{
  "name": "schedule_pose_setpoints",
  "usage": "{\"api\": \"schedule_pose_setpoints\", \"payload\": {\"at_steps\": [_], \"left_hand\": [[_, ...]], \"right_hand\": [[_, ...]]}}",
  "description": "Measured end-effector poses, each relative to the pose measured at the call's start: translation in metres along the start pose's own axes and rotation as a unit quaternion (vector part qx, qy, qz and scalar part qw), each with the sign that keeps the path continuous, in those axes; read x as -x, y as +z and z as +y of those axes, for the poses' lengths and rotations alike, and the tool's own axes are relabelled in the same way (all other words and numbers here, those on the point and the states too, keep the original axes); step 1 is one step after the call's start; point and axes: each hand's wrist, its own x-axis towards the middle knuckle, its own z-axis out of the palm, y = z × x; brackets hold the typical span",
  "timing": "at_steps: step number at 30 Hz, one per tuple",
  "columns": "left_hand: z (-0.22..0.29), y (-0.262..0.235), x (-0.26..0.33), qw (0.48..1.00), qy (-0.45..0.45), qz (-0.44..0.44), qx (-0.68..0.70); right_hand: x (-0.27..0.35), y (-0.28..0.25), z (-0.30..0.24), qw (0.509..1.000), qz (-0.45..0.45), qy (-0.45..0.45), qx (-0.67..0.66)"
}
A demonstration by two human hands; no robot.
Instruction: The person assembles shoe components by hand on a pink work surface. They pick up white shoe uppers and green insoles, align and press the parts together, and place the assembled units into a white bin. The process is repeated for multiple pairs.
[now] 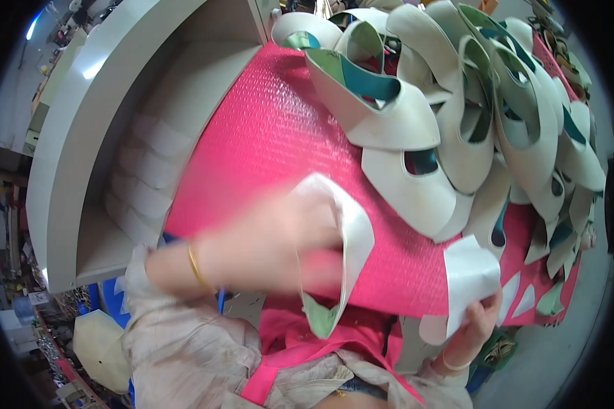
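Observation:
Near the table's front edge is a white shoe upper [357,228] with pale green lining at its lower tip. My left hand [266,238] is over its left side, smeared by motion, so its grip cannot be made out. The upper itself looks fairly sharp. Farther right, the fingers of my right hand [481,319] are closed on the lower edge of a white sheet piece [469,273]. A pale pinkish piece [433,329] hangs beside that sheet at the table edge.
Many white shoe uppers [399,180] with green and teal linings lie heaped at the back and right of the pink table cover [252,129]. On the left stands a grey curved-front compartment [61,177] holding several white pieces [143,163]. Small white pieces [525,300] lie at right.

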Motion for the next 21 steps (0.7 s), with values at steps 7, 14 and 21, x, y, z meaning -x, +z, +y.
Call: {"api": "schedule_pose_setpoints", "payload": {"at_steps": [7, 14, 21], "left_hand": [[0.084, 0.112, 0.059, 0.95, -0.023, -0.251, -0.186], [0.1, 0.072, 0.032, 0.885, -0.267, 0.082, 0.373], [0.127, 0.077, 0.018, 0.76, -0.191, 0.211, 0.585]], "right_hand": [[-0.002, 0.012, 0.011, 0.979, -0.167, -0.022, -0.114], [0.018, 0.053, -0.003, 0.947, -0.235, -0.106, -0.192], [0.041, 0.082, -0.005, 0.938, -0.226, -0.236, -0.117]]}}
